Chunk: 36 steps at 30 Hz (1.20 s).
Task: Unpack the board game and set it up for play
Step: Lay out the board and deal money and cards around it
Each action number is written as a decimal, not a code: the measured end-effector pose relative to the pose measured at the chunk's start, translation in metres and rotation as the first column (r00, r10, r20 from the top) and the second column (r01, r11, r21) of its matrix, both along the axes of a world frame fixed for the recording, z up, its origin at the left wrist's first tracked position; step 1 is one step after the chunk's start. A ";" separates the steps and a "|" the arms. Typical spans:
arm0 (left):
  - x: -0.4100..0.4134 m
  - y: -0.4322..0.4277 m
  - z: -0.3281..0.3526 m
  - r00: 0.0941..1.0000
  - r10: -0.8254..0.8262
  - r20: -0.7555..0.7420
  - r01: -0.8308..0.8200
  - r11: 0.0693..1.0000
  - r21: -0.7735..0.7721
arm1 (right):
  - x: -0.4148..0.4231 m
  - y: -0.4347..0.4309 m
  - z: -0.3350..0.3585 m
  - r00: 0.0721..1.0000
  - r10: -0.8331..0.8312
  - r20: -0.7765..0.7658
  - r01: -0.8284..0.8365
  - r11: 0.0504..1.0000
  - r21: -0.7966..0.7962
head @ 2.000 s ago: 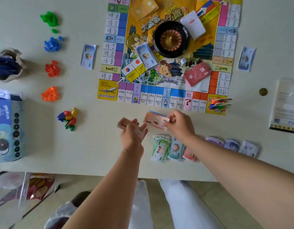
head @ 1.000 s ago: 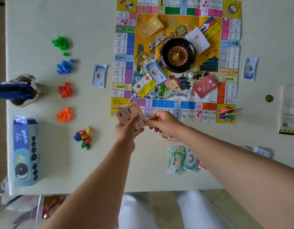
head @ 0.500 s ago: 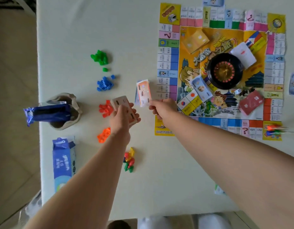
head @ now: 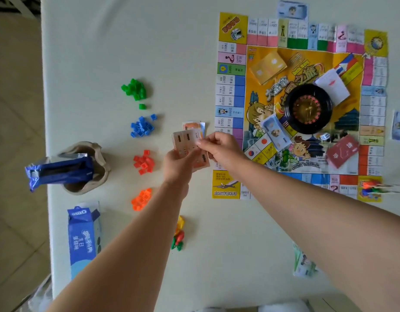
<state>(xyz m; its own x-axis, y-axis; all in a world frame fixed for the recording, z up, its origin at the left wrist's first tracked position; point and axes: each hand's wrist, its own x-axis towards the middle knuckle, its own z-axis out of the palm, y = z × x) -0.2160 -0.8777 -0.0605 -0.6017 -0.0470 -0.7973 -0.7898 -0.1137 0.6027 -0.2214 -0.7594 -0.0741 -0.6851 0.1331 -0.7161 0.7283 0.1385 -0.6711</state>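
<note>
Banknote stack (head: 186, 141) gripped in left hand (head: 178, 165); right hand (head: 223, 149) pinching its corner, orange note (head: 191, 126) just beyond fingertips.

A strip of bare worktop (head: 176, 52) runs open between the game board (head: 230, 183) and the column of green blocks (head: 135, 88), blue blocks (head: 141, 128), red blocks (head: 144, 162) and orange blocks (head: 141, 199). A pot (head: 97, 152) and a box (head: 84, 239) crowd the left edge.
</note>
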 end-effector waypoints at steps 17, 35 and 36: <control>-0.108 0.163 0.010 0.958 -0.288 -0.007 0.283 0.946 -0.157 | -0.089 0.188 0.003 0.981 0.038 -0.189 0.008 0.972 0.236; -0.252 0.257 -0.011 0.988 -0.066 -0.138 0.040 0.983 -0.179 | -0.241 0.285 -0.024 0.824 -0.535 -0.185 0.553 0.830 0.064; -0.254 0.258 -0.012 0.985 -0.085 -0.153 0.056 0.981 -0.185 | -0.246 0.287 -0.028 0.843 -0.502 -0.192 0.530 0.838 0.133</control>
<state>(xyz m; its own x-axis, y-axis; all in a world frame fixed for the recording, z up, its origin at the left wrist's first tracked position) -0.4702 -0.6195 -0.0723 -0.7273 -0.1333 -0.6732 -0.6840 0.0600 0.7270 -0.4678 -0.4723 -0.1016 -0.5743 0.6090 -0.5470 0.6244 -0.1062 -0.7739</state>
